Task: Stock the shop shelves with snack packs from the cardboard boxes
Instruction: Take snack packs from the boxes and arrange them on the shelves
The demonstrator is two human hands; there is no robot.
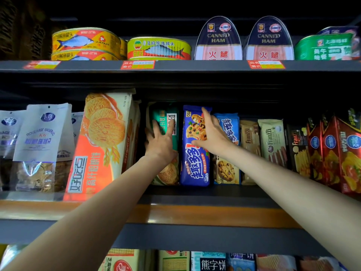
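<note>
Both arms reach up to the middle shelf (pixel 195 192), where the snack packs stand upright in a row. The right hand (pixel 212 136) lies on the front of the dark blue cookie pack (pixel 195 163), with the fingers nearly straight and spread a little; the index finger points up toward the top edge of the pack and the thumb rests across its front, so the hand presses flat and does not close around it. This pack stands between the green biscuit pack (pixel 166 118) on its left and a light blue cookie pack (pixel 227 145) on its right. The left hand (pixel 161 142) is also spread wide, its straight fingers touching the front of the green biscuit pack, and it holds nothing. Left of it leans a big orange biscuit box (pixel 101 145). On the shelf above stand fish cans (pixel 158 48) and canned ham tins (pixel 218 41).
</note>
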